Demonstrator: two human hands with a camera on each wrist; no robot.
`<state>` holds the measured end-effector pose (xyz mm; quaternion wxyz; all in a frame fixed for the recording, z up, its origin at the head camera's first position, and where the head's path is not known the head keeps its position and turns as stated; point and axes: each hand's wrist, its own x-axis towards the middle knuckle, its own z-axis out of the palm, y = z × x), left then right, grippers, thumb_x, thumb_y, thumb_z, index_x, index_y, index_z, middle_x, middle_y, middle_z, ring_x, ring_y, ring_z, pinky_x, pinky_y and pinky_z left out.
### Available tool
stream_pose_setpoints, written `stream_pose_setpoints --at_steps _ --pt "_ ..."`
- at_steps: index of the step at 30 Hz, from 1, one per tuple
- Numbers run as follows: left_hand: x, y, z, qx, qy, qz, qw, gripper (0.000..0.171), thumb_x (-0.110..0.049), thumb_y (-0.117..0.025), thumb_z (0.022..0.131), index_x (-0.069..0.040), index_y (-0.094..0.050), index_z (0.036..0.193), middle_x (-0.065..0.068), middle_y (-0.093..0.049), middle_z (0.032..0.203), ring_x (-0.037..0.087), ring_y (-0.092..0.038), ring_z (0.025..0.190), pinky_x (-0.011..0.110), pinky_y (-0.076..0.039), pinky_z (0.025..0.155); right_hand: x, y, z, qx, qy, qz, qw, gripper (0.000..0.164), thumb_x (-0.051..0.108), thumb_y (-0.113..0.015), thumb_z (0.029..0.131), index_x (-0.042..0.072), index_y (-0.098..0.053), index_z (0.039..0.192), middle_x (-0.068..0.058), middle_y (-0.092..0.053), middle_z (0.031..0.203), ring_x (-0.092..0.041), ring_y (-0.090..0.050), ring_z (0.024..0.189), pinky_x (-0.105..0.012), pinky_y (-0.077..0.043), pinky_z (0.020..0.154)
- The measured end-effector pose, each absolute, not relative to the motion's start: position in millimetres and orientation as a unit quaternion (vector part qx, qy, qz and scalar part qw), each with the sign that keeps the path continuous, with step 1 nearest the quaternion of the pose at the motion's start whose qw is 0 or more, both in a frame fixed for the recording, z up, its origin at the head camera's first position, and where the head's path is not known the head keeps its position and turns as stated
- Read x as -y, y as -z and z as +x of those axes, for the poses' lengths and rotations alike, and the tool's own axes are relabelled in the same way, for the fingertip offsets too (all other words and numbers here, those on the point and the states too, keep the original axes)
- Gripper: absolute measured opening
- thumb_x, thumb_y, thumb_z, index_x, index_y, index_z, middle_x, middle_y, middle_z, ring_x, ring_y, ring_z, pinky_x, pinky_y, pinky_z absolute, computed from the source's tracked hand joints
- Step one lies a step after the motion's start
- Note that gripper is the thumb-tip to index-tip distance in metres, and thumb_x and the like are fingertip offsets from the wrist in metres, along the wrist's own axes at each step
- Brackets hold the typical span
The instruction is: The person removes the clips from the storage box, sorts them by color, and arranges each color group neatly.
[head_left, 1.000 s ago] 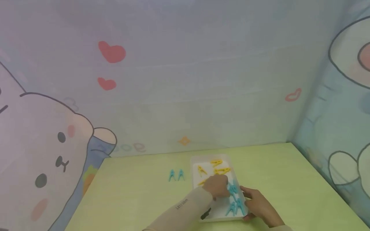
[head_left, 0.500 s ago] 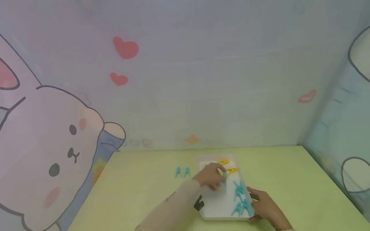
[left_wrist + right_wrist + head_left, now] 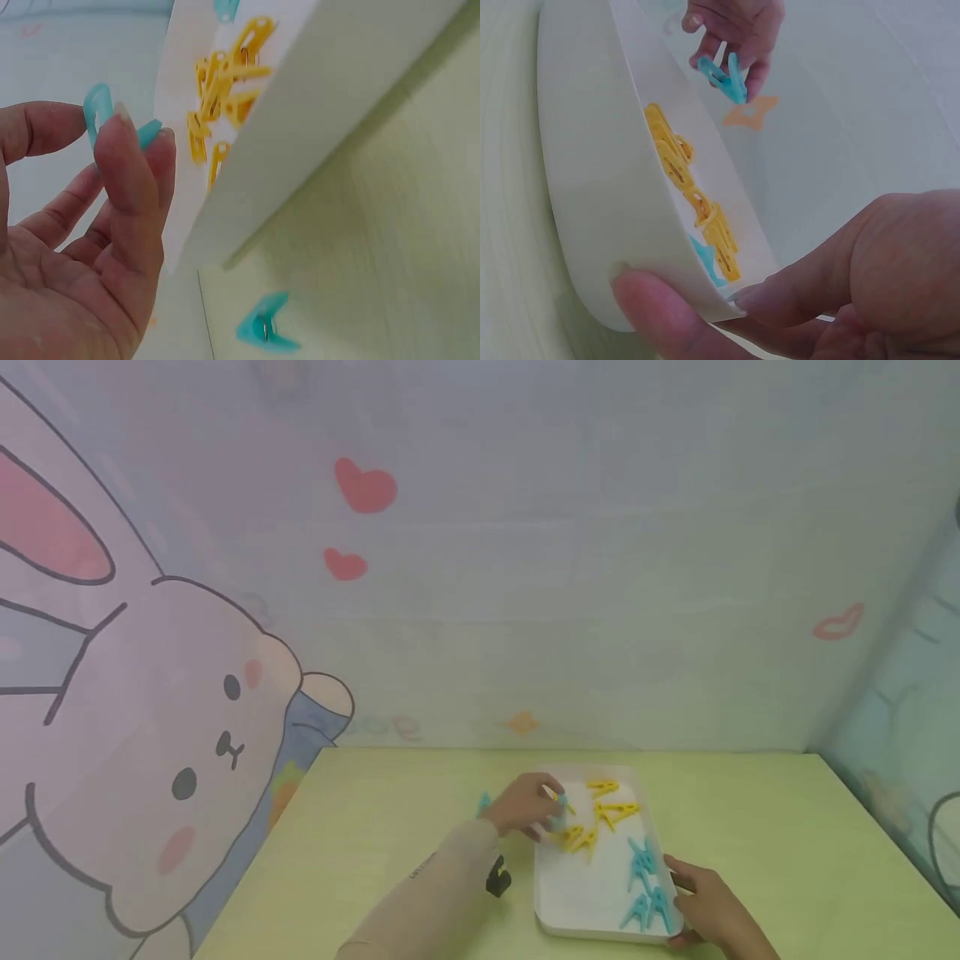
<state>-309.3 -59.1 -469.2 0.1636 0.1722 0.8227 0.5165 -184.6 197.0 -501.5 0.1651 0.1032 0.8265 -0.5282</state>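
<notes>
My left hand (image 3: pixel 525 806) pinches a teal clothespin (image 3: pixel 735 86) between thumb and fingertips, above the far left side of the white tray (image 3: pixel 570 893). My right hand (image 3: pixel 708 906) grips the tray's near right corner; in the right wrist view its thumb lies against the outer wall. Several yellow clothespins (image 3: pixel 618 812) lie in the far half of the tray. Several teal clothespins (image 3: pixel 660 910) are bunched along its right side, near my right hand. On the table left of the tray lies another teal clothespin (image 3: pixel 264 327), partly covered by the left hand in the head view.
The pale green table (image 3: pixel 397 827) spreads to both sides of the tray. A printed cloth backdrop (image 3: pixel 585 610) stands behind it. Beside the left sleeve sits a small black object (image 3: pixel 497 878).
The left hand has picked a teal clothespin from the group at the tray's right and carried it leftward over the yellow ones. The right hand keeps its grip. The head view has turned left.
</notes>
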Motion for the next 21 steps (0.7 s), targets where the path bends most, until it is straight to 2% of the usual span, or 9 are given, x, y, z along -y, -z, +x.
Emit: stream_pose_setpoints --at_steps 13,21 --pt "123.1 473.3 -337.0 -0.842 -0.495 0.149 0.153 0.045 -0.015 -0.061 0.08 -0.004 -0.05 0.122 0.009 -0.058 0.092 0.028 -0.062 0.076 0.038 -0.052 0.056 -196.3 505.1 -187.4 -0.83 0.514 0.127 0.175 0.063 -0.005 -0.05 0.08 -0.008 -0.024 0.138 -0.034 -0.031 0.133 -0.023 -0.061 0.064 -0.035 -0.051 0.058" --pt "152.7 470.0 -339.6 -0.862 -0.473 0.125 0.135 0.045 -0.014 -0.061 0.081 -0.001 -0.05 0.123 0.011 -0.056 0.092 0.031 -0.061 0.077 0.038 -0.052 0.056 -196.1 504.5 -186.6 -0.826 0.523 0.123 0.168 0.063 -0.007 -0.049 0.08 -0.008 -0.024 0.138 -0.034 -0.03 0.133 -0.022 -0.06 0.067 -0.036 -0.052 0.057"
